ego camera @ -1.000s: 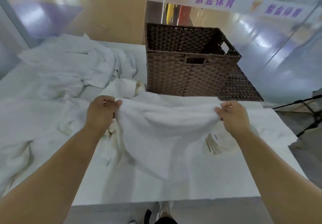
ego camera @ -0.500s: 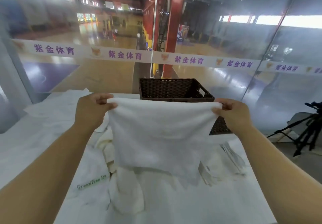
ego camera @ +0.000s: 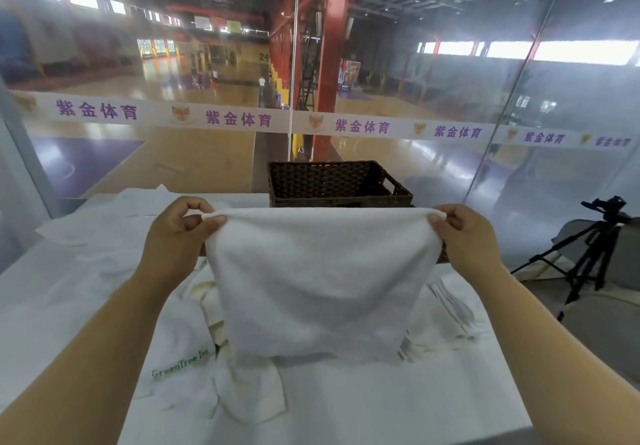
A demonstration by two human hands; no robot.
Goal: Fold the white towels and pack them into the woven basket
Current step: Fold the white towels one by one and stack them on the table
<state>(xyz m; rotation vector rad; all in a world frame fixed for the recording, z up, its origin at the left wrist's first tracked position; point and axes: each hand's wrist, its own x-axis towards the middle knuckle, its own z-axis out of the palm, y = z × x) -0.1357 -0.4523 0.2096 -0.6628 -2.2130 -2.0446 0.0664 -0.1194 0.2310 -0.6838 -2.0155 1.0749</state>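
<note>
Two pinching grips, left hand and right hand, on top corners of the white towel, woven basket behind.

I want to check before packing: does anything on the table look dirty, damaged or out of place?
Yes. Below the white towel pinched by the left hand and right hand, crumpled cloths on the white table look yellowed: one left, one right with grey streaks. The rest look white.

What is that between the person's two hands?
A white towel, hanging spread out; the left hand and right hand each pinch a top corner. The head view shows it, with the basket behind.
</note>
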